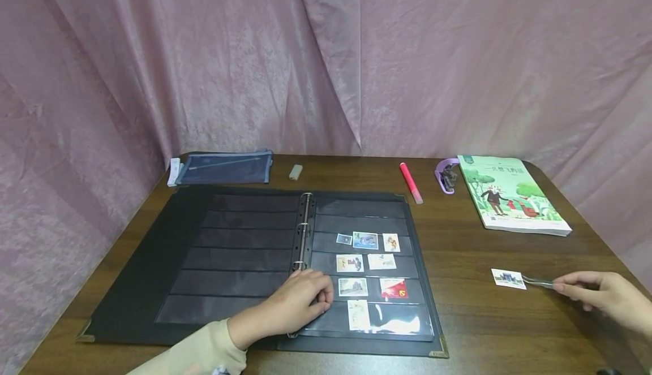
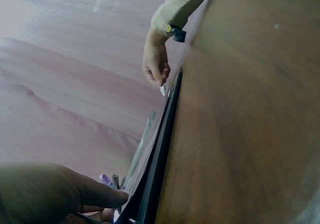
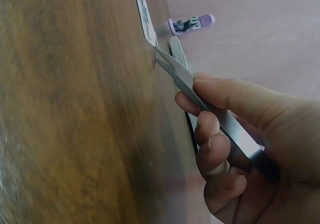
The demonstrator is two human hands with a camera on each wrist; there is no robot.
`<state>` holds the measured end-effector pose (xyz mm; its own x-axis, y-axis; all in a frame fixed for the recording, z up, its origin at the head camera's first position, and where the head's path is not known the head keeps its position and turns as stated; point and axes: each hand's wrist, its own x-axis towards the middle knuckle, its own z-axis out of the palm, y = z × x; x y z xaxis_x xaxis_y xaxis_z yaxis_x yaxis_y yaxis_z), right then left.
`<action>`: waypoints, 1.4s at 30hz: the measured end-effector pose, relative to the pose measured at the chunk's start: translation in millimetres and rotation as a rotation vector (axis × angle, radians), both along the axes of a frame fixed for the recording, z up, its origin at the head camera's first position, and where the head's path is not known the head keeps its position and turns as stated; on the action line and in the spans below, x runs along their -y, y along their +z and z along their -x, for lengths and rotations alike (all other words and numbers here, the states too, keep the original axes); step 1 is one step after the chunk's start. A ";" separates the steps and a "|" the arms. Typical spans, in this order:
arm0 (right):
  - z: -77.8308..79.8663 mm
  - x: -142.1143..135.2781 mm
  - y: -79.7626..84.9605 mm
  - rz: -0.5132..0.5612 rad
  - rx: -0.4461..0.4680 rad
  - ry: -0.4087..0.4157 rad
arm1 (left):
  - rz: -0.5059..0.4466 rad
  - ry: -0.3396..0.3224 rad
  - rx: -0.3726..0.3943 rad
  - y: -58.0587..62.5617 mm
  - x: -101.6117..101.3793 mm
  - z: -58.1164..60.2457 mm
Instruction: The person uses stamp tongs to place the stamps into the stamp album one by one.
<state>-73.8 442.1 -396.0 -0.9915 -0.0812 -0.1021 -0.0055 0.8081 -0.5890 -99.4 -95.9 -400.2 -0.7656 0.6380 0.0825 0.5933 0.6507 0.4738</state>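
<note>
My right hand [image 1: 601, 296] holds metal tweezers [image 3: 235, 131] between thumb and fingers, at the right of the table. Their tips meet the edge of a white-bordered stamp [image 1: 508, 279] with a bluish building picture, which appears tilted at the tips in the right wrist view. My left hand [image 1: 292, 301] rests on the open black stamp album [image 1: 153, 262] by the lower binder ring, fingers loosely bent. Close to its fingertips, the right page [image 1: 326, 208] carries several stamps in clear strips, including a red one [image 1: 394, 288] and a train one [image 1: 352, 287]. The left page's strips hold no stamps.
Along the back of the brown table lie a blue mesh pouch [image 1: 224, 168], an eraser [image 1: 295, 172], a pink marker [image 1: 411, 182] and a purple-framed item [image 1: 447, 176]. A green picture book [image 1: 511, 194] lies at the back right. Pink curtains [image 1: 326, 64] hang behind.
</note>
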 end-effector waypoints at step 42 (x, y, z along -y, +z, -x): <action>2.3 15.8 16.1 -0.035 -0.275 0.130 | -0.004 -0.005 -0.002 0.6 0.1 -0.4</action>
